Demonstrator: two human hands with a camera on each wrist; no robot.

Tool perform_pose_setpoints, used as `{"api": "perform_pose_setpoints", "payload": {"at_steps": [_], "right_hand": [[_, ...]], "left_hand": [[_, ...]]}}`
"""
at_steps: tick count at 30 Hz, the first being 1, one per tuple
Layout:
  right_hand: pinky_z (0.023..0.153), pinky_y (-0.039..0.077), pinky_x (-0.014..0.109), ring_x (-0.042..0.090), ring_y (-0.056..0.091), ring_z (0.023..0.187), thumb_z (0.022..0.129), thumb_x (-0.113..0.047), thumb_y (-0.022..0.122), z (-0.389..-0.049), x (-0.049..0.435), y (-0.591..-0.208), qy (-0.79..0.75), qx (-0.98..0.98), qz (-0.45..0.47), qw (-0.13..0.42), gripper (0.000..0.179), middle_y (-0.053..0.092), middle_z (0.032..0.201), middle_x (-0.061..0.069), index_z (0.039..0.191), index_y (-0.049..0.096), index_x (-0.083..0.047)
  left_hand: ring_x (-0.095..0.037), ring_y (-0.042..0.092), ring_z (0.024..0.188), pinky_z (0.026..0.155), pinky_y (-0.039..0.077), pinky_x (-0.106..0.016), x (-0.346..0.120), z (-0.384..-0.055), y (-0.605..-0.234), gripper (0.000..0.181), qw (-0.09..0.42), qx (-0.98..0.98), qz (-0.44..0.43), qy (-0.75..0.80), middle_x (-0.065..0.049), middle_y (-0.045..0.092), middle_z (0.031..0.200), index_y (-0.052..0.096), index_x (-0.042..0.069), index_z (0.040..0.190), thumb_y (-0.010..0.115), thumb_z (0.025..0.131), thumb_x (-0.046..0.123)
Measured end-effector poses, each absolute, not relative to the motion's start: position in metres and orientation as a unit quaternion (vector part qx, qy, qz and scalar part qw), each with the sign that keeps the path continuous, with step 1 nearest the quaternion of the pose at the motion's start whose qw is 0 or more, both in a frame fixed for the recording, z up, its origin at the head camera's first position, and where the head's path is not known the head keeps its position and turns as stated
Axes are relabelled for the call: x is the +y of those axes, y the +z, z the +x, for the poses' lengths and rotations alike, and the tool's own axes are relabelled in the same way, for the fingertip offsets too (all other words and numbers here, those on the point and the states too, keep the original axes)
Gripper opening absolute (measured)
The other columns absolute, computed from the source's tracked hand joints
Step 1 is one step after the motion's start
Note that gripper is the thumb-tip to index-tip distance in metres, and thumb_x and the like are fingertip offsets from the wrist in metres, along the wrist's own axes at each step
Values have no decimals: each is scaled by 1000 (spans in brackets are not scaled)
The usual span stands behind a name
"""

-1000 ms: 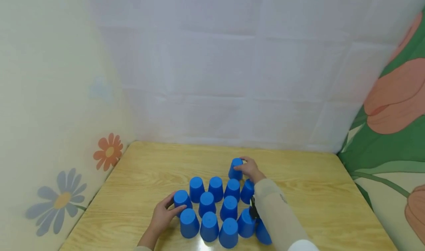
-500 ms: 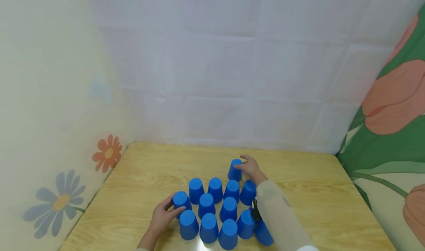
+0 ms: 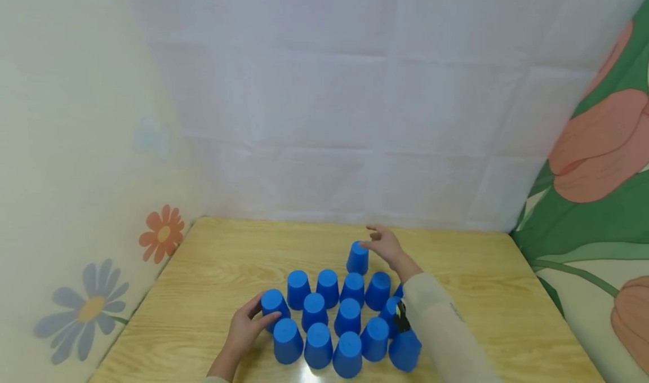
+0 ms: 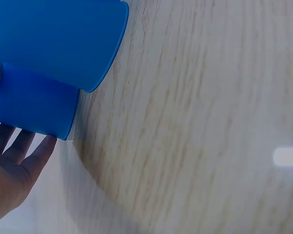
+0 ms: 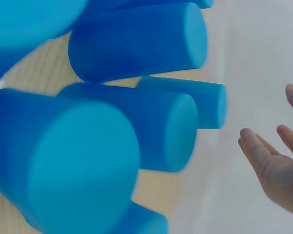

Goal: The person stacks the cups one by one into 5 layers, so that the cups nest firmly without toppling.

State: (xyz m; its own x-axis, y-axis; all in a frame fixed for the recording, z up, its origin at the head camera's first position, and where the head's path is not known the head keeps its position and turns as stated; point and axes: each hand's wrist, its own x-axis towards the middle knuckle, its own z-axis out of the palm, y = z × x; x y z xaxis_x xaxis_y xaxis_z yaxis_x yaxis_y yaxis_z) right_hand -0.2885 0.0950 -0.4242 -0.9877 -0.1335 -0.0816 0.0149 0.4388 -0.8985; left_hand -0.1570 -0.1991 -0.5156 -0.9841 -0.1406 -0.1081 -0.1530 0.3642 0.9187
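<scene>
- Left hand (image 3: 245, 326): clamped on the left-end cup (image 3: 275, 306), thumb on the near side and fingers on the opposite wall, as I see it from behind the worker's shoulder.
- Left-end cup: blue, upside down, standing on the table (image 3: 507, 321) at the left edge of the group; a neighbouring blue cup partly overlaps it in the left wrist view.
- Right hand (image 3: 386, 246): thumb and fingers apart from one another, beside the top of the far cup (image 3: 358, 259). From the head view I cannot tell whether the thumb touches its edge; in the right wrist view the fingers are clear of the cups.
- Far cup: blue, upside down, alone behind the third cup of the back row.
- Back row (image 3: 298, 291): blue inverted cups side by side, the rightmost mostly hidden by the right sleeve (image 3: 443, 321).
- Middle cups (image 3: 314, 311): blue and inverted, between back and front rows; one at the right is partly covered by a black object (image 3: 401, 317) near the right forearm.
- Front row (image 3: 318, 346): five blue inverted cups nearest the worker.
- Surroundings: a creased white sheet (image 3: 314, 90) behind the pale wood table; an orange flower (image 3: 162, 234) and a grey-blue flower (image 3: 91, 308) on the left wall; pink tulips (image 3: 603, 152) on green at right.
</scene>
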Motion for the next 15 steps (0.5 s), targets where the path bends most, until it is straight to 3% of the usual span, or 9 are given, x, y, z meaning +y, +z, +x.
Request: {"api": "perform_pose_setpoints", "payload": {"at_steps": [15], "right_hand": [[86,39,43,33,39,112,80,-22,62,-263,134,-412,-576,806,-111,73,55,42,123,22,127,40,-6]], "left_hand": [[-33,39,113,89,35,-45,-219,-166,-505,65,-27,819,-86,567,-17,44,124,43,6,125,68,72,36]]}}
